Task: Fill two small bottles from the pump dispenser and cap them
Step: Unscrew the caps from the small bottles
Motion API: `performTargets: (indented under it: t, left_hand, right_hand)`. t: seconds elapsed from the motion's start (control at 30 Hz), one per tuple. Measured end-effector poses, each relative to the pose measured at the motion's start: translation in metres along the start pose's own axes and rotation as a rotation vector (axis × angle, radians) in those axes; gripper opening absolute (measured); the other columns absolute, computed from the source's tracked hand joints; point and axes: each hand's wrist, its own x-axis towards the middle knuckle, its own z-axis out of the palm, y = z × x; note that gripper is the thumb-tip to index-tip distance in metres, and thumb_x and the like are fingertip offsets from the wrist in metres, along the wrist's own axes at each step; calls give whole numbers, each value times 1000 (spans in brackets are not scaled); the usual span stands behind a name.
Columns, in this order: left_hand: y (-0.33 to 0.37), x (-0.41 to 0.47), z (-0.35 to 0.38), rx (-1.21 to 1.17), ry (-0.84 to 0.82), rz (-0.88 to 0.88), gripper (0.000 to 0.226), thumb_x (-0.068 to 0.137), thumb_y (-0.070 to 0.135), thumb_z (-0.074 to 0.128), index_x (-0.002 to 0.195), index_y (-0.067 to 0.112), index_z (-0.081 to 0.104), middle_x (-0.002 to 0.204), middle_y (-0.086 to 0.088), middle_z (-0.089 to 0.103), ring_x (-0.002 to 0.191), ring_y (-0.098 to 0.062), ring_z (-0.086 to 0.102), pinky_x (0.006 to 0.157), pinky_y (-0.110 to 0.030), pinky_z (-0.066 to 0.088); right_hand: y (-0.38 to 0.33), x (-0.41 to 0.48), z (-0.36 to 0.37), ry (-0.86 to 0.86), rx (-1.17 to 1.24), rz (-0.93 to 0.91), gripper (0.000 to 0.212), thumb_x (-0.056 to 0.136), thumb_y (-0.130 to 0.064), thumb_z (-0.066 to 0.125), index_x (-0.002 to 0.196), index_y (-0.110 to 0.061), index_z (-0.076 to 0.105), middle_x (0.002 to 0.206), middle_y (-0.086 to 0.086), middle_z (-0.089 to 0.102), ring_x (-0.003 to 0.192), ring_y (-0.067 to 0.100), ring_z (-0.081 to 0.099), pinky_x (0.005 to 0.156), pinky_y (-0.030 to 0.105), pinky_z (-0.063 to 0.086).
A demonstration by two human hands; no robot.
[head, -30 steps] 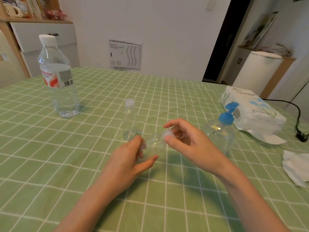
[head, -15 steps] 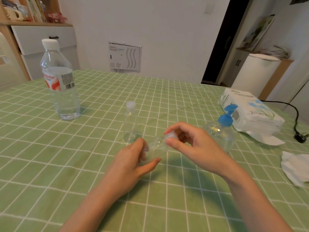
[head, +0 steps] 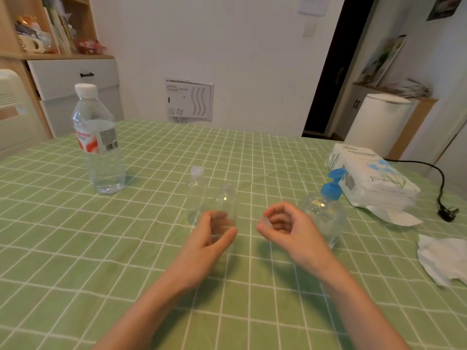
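Observation:
My left hand [head: 211, 238] grips a small clear bottle [head: 226, 203] upright at the table's middle; its neck has no cap. My right hand [head: 285, 226] pinches that bottle's small clear cap [head: 265, 220] between thumb and fingers, a little to the right of the bottle. A second small clear bottle [head: 196, 192] with its cap on stands just behind and to the left. The pump dispenser [head: 326, 210], clear with a blue pump head, stands right behind my right hand.
A large water bottle [head: 98, 140] with a white cap stands at the left. A tissue pack [head: 371, 180] lies at the right, a crumpled tissue [head: 444, 258] nearer the right edge. A black cable with plug [head: 444, 210] lies beyond. The green checked tablecloth [head: 75, 248] covers the table.
The held bottle went from tilted to upright in my left hand. My right hand has drawn away to the right with the cap, which came off the neck.

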Motion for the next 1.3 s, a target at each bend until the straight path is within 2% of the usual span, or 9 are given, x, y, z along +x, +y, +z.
performTargets:
  t: [0.1, 0.17, 0.23, 0.37, 0.47, 0.6, 0.77, 1.0, 1.3]
  left_hand:
    - [0, 19, 9, -47, 11, -4, 34, 87, 26, 58, 114, 26, 38, 122, 4, 53, 113, -7, 53, 94, -21, 45]
    - [-3, 32, 17, -35, 19, -12, 34, 89, 20, 57, 114, 25, 34, 124, 1, 46, 121, -13, 46, 102, -29, 39]
    - [-6, 44, 26, -11, 21, -3, 35, 91, 19, 56, 116, 25, 32, 125, 3, 40, 125, -11, 38, 101, -26, 34]
    - [-14, 63, 38, 72, 122, -3, 45, 88, 18, 60, 128, 16, 38, 134, 0, 43, 130, -13, 37, 103, -23, 31]
    - [-18, 72, 40, 121, 208, -43, 49, 87, 17, 61, 131, 13, 40, 137, -6, 46, 128, -16, 41, 104, -27, 34]
    - [-21, 81, 38, 128, 246, -70, 51, 90, 16, 58, 136, 14, 36, 140, -8, 44, 130, -18, 40, 106, -32, 33]
    - [-22, 87, 34, 150, 277, -99, 57, 92, 17, 53, 142, 15, 27, 146, -6, 38, 134, -20, 36, 111, -38, 31]
    - [-25, 89, 35, 175, 273, -117, 63, 91, 24, 56, 144, 12, 23, 149, -5, 34, 136, -20, 33, 109, -31, 27]
    - [-15, 57, 33, 261, 245, -89, 77, 86, 28, 63, 146, 10, 17, 149, -6, 33, 136, -18, 32, 106, -25, 26]
  right_hand:
    - [10, 5, 5, 22, -7, 39, 26, 83, -12, 71, 105, -22, 60, 100, 5, 66, 94, 16, 64, 85, 22, 52]
    - [17, 10, 9, 60, -55, 47, 29, 85, -8, 68, 112, -17, 61, 101, 0, 65, 91, 10, 62, 80, 14, 50]
    - [21, 15, 13, 108, -102, 68, 28, 85, -7, 66, 112, -14, 62, 98, -4, 64, 85, 6, 60, 74, 10, 48]
    - [26, 30, 21, 198, -240, 106, 25, 84, -15, 68, 107, -19, 59, 88, -10, 61, 78, 5, 59, 75, 21, 46]
    - [29, 42, 26, 250, -372, 106, 24, 83, -21, 68, 105, -21, 58, 97, -6, 63, 84, 11, 60, 75, 26, 45]
    - [36, 55, 32, 232, -399, 105, 25, 83, -20, 69, 105, -17, 58, 99, -2, 59, 90, 15, 58, 82, 29, 49]
    - [41, 66, 37, 206, -420, 100, 30, 82, -16, 70, 109, -14, 57, 92, -2, 56, 84, 15, 54, 78, 29, 49]
    - [47, 69, 39, 222, -428, 99, 33, 81, -15, 70, 112, -13, 57, 91, -4, 54, 83, 12, 52, 73, 25, 44]
    - [37, 54, 31, 171, -424, 112, 49, 80, -20, 73, 122, -13, 49, 105, 2, 54, 98, 17, 52, 86, 31, 46]
